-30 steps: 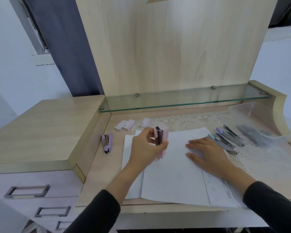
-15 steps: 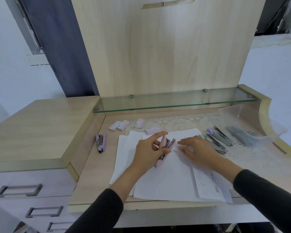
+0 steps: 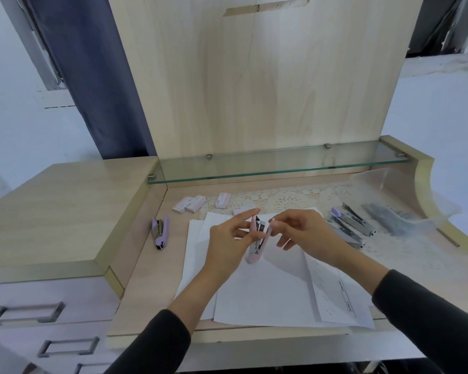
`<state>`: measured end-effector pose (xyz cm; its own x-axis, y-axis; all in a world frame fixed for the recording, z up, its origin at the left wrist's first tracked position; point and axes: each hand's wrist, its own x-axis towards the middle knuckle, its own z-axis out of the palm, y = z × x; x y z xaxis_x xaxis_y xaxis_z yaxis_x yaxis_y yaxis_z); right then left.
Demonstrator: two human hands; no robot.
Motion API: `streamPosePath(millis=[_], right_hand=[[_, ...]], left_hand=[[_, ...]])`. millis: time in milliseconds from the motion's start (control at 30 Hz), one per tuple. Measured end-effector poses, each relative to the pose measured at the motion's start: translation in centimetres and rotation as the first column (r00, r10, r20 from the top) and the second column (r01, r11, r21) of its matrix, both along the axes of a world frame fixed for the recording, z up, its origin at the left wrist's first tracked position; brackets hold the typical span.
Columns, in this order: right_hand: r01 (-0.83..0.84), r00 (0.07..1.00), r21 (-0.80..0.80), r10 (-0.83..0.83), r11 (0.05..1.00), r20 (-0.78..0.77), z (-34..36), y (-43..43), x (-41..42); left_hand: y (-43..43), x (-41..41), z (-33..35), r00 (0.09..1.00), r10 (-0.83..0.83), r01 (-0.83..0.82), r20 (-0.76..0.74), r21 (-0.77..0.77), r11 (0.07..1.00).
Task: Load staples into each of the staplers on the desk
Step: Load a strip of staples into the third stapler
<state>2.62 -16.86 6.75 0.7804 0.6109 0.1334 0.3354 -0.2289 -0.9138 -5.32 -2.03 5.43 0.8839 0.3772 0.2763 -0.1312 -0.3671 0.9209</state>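
Observation:
A pink stapler stands tilted over the white paper sheets, its two halves spread apart in a V. My left hand grips its base from the left, index finger stretched out. My right hand pinches the tip of its pink top cover. A purple stapler lies at the left of the desk recess. Several opened staplers lie in a group at the right. Small pink staple boxes sit at the back near the glass shelf.
A glass shelf runs along the back above the desk. A clear plastic bag with dark contents lies at the far right on a lace mat. Drawers with metal handles are at the lower left.
The pink stapler went from held up in my left hand to down on the paper. My right hand left the paper and took hold of the stapler's top, which is now swung open.

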Motion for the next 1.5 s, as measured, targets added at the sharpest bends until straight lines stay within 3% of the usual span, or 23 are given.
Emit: streamPosePath(millis=[333,633,1000,1333,1500], right_hand=[[0.005,0.999,-0.003,-0.006,1.0,-0.043,0.2,0.2,-0.4],[-0.009,0.991,-0.077,0.019,0.997,0.136,0.5,0.2,-0.4],[0.034,0.954,-0.067,-0.013,0.997,0.301,-0.3,0.2,-0.8],[0.016,0.997,-0.02,-0.014,1.0,0.08,-0.3,-0.7,-0.1],[0.041,0.989,-0.091,-0.028,0.995,0.144,-0.3,-1.4,0.1]], left_hand=[[0.1,0.5,0.1,1.0,-0.013,0.013,-0.01,0.042,0.999],[-0.1,0.2,0.1,0.999,-0.042,0.041,-0.01,-0.068,0.997],[-0.8,-0.1,-0.5,0.99,-0.139,0.14,0.024,-0.048,0.989],[0.4,-0.5,-0.8,0.988,-0.148,0.151,0.044,-0.094,0.984],[1.4,-1.7,-0.8,0.996,-0.065,0.065,0.054,-0.002,0.998]])
